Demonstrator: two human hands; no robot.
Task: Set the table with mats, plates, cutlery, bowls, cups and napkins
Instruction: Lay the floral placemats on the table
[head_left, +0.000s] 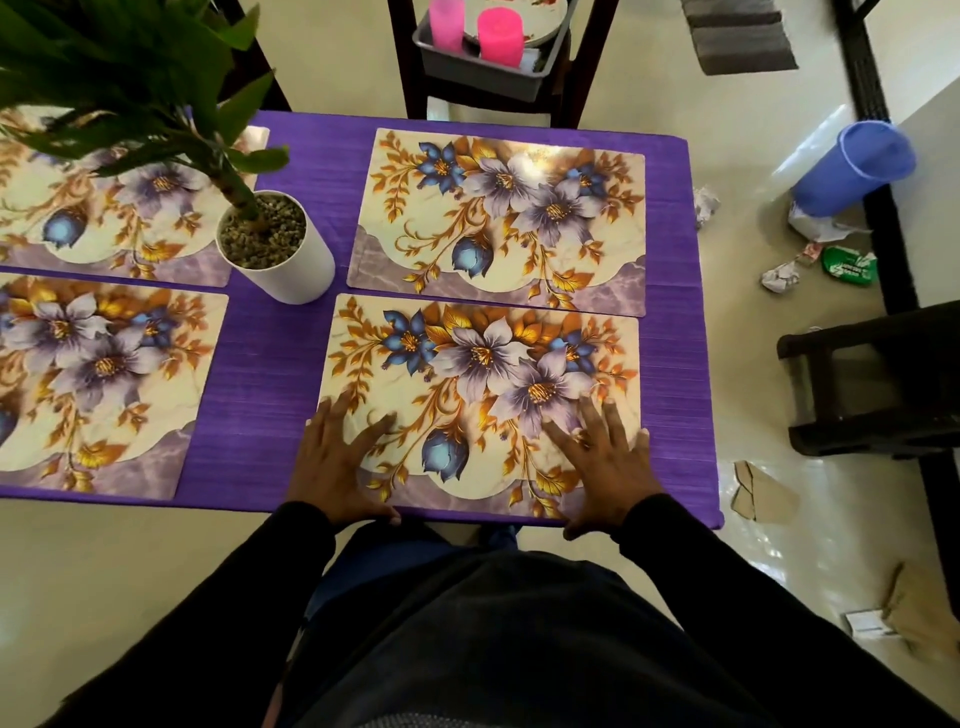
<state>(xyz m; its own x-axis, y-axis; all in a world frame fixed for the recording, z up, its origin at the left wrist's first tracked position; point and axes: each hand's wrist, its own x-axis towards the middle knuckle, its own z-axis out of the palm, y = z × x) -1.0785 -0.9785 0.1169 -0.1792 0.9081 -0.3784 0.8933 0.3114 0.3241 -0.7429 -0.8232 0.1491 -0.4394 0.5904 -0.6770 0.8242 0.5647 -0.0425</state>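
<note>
Several floral mats lie on the purple table (270, 364). The near right mat (478, 384) lies at the table's front edge. My left hand (337, 462) rests flat on its lower left corner, fingers spread. My right hand (605, 462) lies flat on its lower right part, fingers apart. A second mat (498, 218) sits just behind it, a third mat (98, 384) at the near left, and a fourth mat (104, 208) at the far left, partly under leaves. Two pink cups (498, 36) and a plate (540, 15) stand in a grey tray (483, 73) on the far chair.
A potted plant in a white cylinder pot (280, 249) stands between the mats at table centre. A dark stool (878, 374) is at the right. A tipped blue bin (852, 166), crumpled paper and cardboard scraps litter the floor on the right.
</note>
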